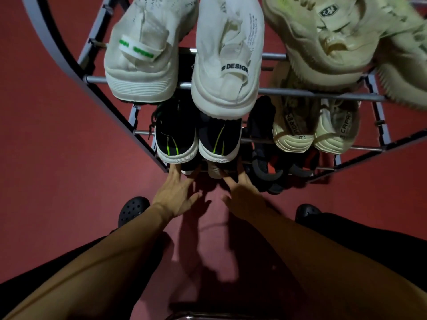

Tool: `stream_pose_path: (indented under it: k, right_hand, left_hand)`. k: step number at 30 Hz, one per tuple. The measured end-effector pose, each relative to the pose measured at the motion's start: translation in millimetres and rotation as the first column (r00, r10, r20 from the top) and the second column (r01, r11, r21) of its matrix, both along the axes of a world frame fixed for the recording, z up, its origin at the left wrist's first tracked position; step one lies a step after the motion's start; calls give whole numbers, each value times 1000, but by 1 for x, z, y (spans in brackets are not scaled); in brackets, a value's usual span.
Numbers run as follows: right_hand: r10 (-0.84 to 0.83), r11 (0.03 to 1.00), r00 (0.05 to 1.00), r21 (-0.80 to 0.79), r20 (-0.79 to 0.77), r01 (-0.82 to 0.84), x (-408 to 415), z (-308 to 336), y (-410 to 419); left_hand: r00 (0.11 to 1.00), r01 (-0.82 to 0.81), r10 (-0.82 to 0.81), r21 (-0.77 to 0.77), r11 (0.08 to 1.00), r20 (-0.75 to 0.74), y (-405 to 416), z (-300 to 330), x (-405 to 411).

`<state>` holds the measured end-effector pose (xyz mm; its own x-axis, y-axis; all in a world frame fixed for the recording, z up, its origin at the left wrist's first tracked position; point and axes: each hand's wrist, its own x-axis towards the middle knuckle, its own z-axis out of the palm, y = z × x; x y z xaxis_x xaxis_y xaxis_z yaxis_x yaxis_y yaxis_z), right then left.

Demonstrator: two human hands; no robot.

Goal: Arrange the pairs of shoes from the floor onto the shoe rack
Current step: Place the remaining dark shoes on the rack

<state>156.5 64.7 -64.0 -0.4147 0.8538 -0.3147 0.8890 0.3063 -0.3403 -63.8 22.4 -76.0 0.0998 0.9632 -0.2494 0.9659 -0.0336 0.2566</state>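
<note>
Pale-heeled pair of shoes on the rack's lowest tier, straight-fingered hands, left hand and right hand, flanking its heels.

Head view, steeply down, close.

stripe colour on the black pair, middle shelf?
Neon green stripes on the black pair, white soles; head view.

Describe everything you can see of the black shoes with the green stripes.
The black shoes sit as a pair side by side on the rack's middle shelf, heels toward the camera. Dark uppers, white soles, thin neon-green lines down each heel. Their fronts are hidden beneath the white shoes above. Neither hand touches them.
</note>
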Motion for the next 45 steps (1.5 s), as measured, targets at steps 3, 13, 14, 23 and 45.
stream_pose_path:
  k: [3,13,14,23,45]
  right_hand:
    - [-19,998,999,-57,-38,17,-4,2,9]
    - [-32,972,999,-233,-10,29,23,4,-17]
    - [-36,967,999,-251,-9,33,28,6,-20]
    - [-46,959,997,-276,59,60,78,70,-58]
    - [-48,963,993,-260,110,76,120,185,-118]
  left_hand:
    - [1000,-9,9,-9,1000,1,5,2,-3]
    - [982,-185,186,-84,979,12,-33,2,22]
    - [982,-187,187,-116,975,-8,-40,5,24]
    - [972,-235,216,-334,913,-92,-76,77,55]
    - [958,-208,258,-315,926,124,-127,177,131]
